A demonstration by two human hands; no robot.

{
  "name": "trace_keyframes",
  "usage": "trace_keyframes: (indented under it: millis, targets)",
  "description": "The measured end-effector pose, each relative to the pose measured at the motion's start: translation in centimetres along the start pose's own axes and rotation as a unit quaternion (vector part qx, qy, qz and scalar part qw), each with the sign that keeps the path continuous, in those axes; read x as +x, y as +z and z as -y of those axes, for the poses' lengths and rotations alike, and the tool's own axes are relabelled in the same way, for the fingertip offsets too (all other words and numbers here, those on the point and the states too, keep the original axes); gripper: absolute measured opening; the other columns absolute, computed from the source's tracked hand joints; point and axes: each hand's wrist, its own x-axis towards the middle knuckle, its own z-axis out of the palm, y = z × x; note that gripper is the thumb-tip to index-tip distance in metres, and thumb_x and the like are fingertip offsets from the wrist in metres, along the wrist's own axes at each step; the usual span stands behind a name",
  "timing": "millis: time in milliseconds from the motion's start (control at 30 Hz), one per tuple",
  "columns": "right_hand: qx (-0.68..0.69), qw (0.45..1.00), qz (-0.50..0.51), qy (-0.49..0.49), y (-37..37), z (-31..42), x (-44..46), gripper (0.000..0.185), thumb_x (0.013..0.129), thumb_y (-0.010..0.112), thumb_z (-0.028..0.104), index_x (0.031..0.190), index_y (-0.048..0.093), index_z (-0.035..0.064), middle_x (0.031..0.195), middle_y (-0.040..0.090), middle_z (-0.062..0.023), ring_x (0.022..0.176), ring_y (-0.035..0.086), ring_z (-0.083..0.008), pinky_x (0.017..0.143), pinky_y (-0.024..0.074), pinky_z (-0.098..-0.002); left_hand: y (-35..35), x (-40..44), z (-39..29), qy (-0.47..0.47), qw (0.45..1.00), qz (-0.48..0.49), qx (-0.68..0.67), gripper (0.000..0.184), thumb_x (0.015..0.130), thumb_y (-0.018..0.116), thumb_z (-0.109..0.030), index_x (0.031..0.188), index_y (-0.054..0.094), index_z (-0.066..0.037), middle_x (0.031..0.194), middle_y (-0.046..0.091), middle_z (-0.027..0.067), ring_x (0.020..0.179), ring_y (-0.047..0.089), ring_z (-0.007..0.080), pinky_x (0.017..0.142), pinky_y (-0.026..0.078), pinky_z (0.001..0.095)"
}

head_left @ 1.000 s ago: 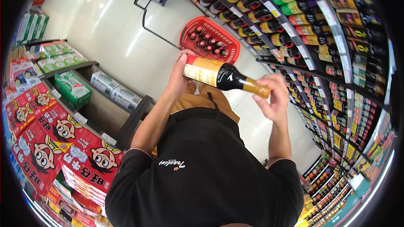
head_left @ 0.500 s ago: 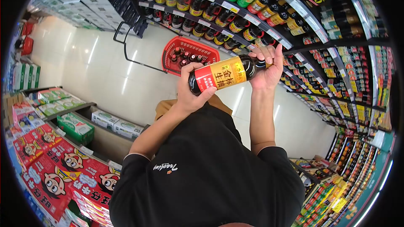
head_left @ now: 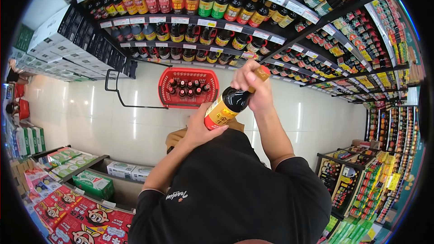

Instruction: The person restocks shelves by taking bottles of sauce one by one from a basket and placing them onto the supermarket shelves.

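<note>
At far left, a display bin (head_left: 126, 192) edges the pale floor (head_left: 86, 117); a green carton (head_left: 92, 184) and white cartons (head_left: 129, 171) sit in its compartments, with red milk cartons (head_left: 92, 221) below. Above, stacked cartons (head_left: 68, 40) bound the floor's other side, leaving bare tile between. Further right, a red basket (head_left: 161, 81) with a long black handle (head_left: 118, 91) stands near the lower edge of the bottle shelves (head_left: 181, 20); inside, dark bottles (head_left: 190, 91) stand grouped, red caps up, with some basket floor bare around them. The left hand (head_left: 202, 129) grips the labelled lower body of a soy sauce bottle (head_left: 228, 108), tilted in front of the black shirt (head_left: 239, 190), apart from basket and shelves. The right hand (head_left: 255, 88) is closed around its neck, just below the cap (head_left: 262, 72). Rightward, open floor runs to a filled rack (head_left: 341, 183).
</note>
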Motion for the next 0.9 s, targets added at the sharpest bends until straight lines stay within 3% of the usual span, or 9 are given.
trace_keyframes:
  millis: [33,67,200,233,367,467,500,733,900]
  targets:
    - [-0.04,0.999,-0.025,-0.013,0.3,0.0,0.0,0.025,0.087,0.068,0.027,0.088,0.049,0.0111,0.069,0.052,0.0004,0.073,0.054,-0.0136,0.075,0.0472,-0.0304,0.5,0.3,-0.2,-0.001,1.0,-0.009,-0.015,0.067,0.071,0.085,-0.028,0.122,0.051,-0.002,0.102,0.066,0.0155,0.091,0.068,0.0257,0.081,0.053,0.0367]
    - [-0.07,0.997,-0.028,-0.003,-1.0,-1.3,-0.4,0.037,0.084,0.072,0.024,0.107,0.05,0.0063,0.09,0.06,-0.0049,0.09,0.059,-0.0163,0.085,0.0481,-0.0318,0.9,0.5,-0.2,-0.003,0.999,-0.018,-0.03,0.066,0.071,0.085,-0.026,0.123,0.051,-0.002,0.103,0.065,0.0149,0.092,0.067,0.0243,0.082,0.052,0.0363]
    - [-0.108,0.993,-0.037,0.032,-2.1,-3.6,-2.2,0.06,0.081,0.078,0.028,0.125,0.047,0.0025,0.113,0.059,-0.0084,0.106,0.059,-0.0182,0.098,0.0456,-0.0345,1.9,1.9,1.1,-0.031,0.999,-0.022,-0.038,0.064,0.074,0.082,-0.012,0.126,0.045,0.001,0.11,0.062,0.012,0.098,0.061,0.0171,0.087,0.05,0.0328]
    - [-0.13,0.99,-0.042,0.046,-2.3,-3.5,-2.7,0.067,0.079,0.081,0.025,0.131,0.045,0.0012,0.117,0.059,-0.0087,0.11,0.058,-0.0182,0.099,0.0456,-0.0354,2.2,2.7,0.9,-0.037,0.998,-0.042,-0.033,0.066,0.073,0.082,-0.016,0.128,0.047,0.0,0.108,0.064,0.0138,0.097,0.065,0.0206,0.085,0.051,0.0339]
    - [-0.235,0.965,0.013,0.111,-7.1,-4.9,-3.7,0.063,0.08,0.08,0.016,0.132,0.047,0.0003,0.122,0.06,-0.01,0.113,0.058,-0.0184,0.099,0.0466,-0.035,4.4,6.1,1.5,-0.021,0.997,-0.06,-0.041,0.063,0.07,0.078,-0.013,0.125,0.049,0.0,0.104,0.065,0.0142,0.096,0.066,0.0227,0.084,0.052,0.0343]
    - [-0.218,0.971,0.017,0.095,-10.4,-4.0,-2.9,0.057,0.081,0.079,0.014,0.128,0.051,-0.0008,0.118,0.062,-0.0093,0.11,0.06,-0.0179,0.098,0.0478,-0.0345,6.6,8.8,1.2,0.002,0.998,-0.045,0.038,0.063,0.069,0.079,-0.014,0.124,0.05,0.0,0.102,0.066,0.0169,0.093,0.068,0.0264,0.081,0.053,0.0356]
    - [-0.199,0.976,-0.014,0.086,-10.9,-3.3,-2.6,0.052,0.082,0.079,0.014,0.124,0.053,-0.0018,0.117,0.062,-0.0098,0.107,0.061,-0.0174,0.094,0.0499,-0.0339,7.5,9.9,0.8,0.002,0.997,-0.051,0.062,0.064,0.068,0.081,-0.016,0.122,0.051,0.0,0.099,0.065,0.019,0.09,0.069,0.0321,0.079,0.054,0.0376]
    - [-0.143,0.973,-0.153,0.096,-17.5,-1.3,0.4,0.047,0.083,0.077,0.013,0.12,0.054,-0.0032,0.109,0.064,-0.0114,0.099,0.064,-0.0175,0.089,0.0529,-0.0333,13.2,15.4,2.0,-0.009,0.98,-0.056,0.191,0.072,0.067,0.087,-0.024,0.124,0.049,-0.002,0.102,0.063,0.0172,0.089,0.066,0.0367,0.073,0.054,0.0417]
    - [-0.12,0.967,-0.215,0.071,-24.3,0.0,4.2,0.047,0.078,0.079,0.006,0.117,0.054,0.0001,0.108,0.064,-0.0088,0.097,0.063,-0.0173,0.087,0.0519,-0.0333,15.7,18.2,1.9,-0.008,0.977,-0.052,0.205,0.069,0.08,0.077,-0.026,0.133,0.043,0.004,0.118,0.056,0.023,0.107,0.059,0.039,0.089,0.049,0.044]
